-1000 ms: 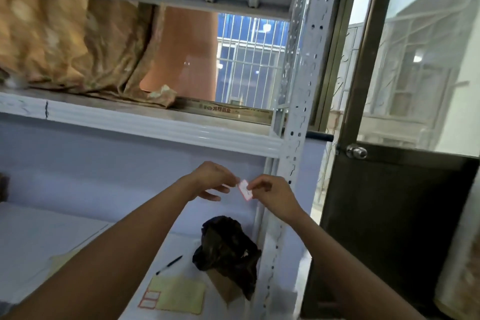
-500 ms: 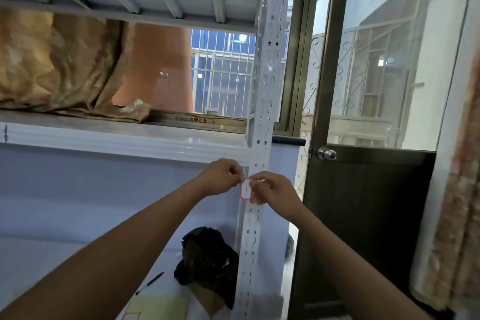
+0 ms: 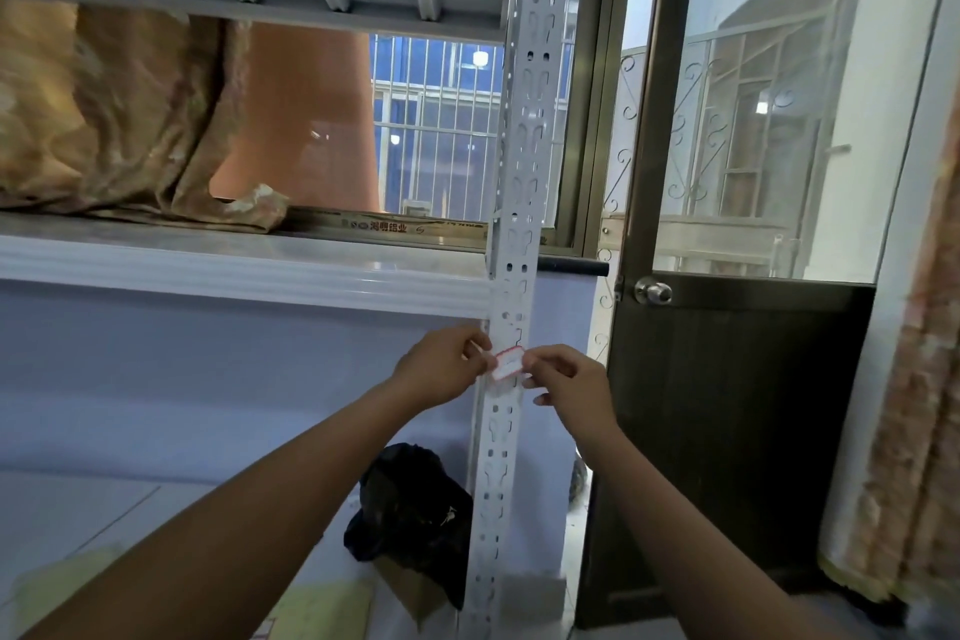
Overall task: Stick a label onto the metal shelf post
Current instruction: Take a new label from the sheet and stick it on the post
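A small white label with a red border (image 3: 507, 364) lies against the front of the perforated white metal shelf post (image 3: 524, 161), just below the middle shelf. My left hand (image 3: 441, 372) pinches the label's left edge. My right hand (image 3: 569, 387) pinches its right edge, fingertips against the post. Whether the label sticks to the metal is not clear.
The white shelf beam (image 3: 234, 273) runs left from the post, with crumpled brown cloth (image 3: 119, 120) on it. A black bag (image 3: 415, 509) on a box and a yellow sheet (image 3: 322, 608) lie on the lower shelf. A dark door with a knob (image 3: 653, 292) stands right.
Both hands carried the label from in front of the lower shelf onto the post's front face. The view shifted right, so the post sits nearer the middle.
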